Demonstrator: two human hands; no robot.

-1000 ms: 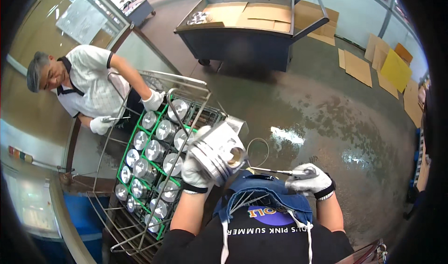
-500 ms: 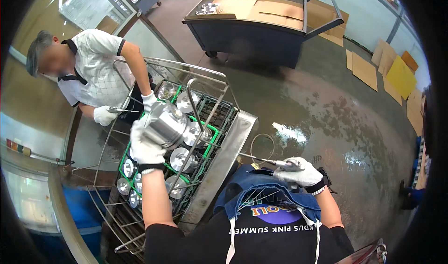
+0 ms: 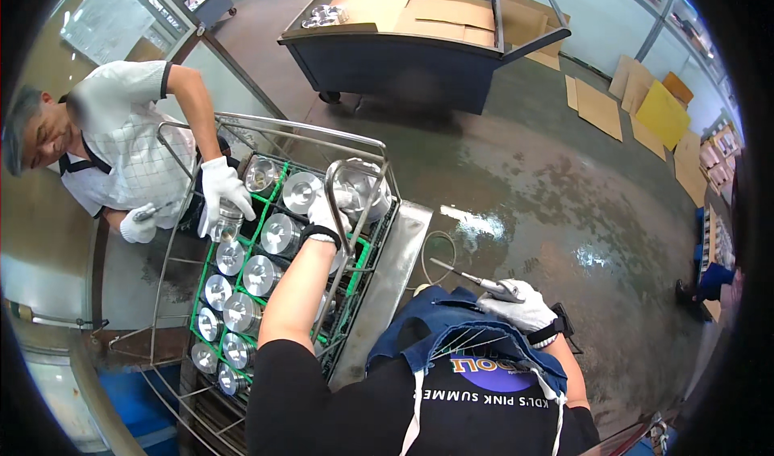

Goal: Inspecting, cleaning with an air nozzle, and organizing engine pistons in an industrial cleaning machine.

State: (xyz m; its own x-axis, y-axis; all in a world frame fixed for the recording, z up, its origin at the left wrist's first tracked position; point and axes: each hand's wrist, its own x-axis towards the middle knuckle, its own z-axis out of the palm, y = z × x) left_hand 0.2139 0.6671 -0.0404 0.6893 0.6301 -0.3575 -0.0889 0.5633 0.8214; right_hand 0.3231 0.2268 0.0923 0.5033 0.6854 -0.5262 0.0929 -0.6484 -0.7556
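Observation:
My left hand (image 3: 326,212), in a white glove, reaches into the far right part of a wire-frame basket. It is closed on a shiny metal piston (image 3: 364,190), partly hidden by the basket's bent handle (image 3: 331,186). Other pistons (image 3: 280,234) stand in rows between green dividers (image 3: 256,232). My gloved right hand (image 3: 522,307) is wrapped round a metal air blow gun (image 3: 496,288), its thin nozzle pointing left, right of the basket and above the floor.
Across the basket, a co-worker's gloved hand (image 3: 223,191) grips a piston; their other hand (image 3: 137,228) holds an air gun. A metal ledge (image 3: 389,254) runs along the basket's right side. Beyond stands a dark cart (image 3: 395,73) lined with cardboard. The floor (image 3: 516,182) looks wet.
My left hand has carried the piston from above the basket's middle to its far right part. The co-worker's hand has come down to a piston. The view has shifted slightly.

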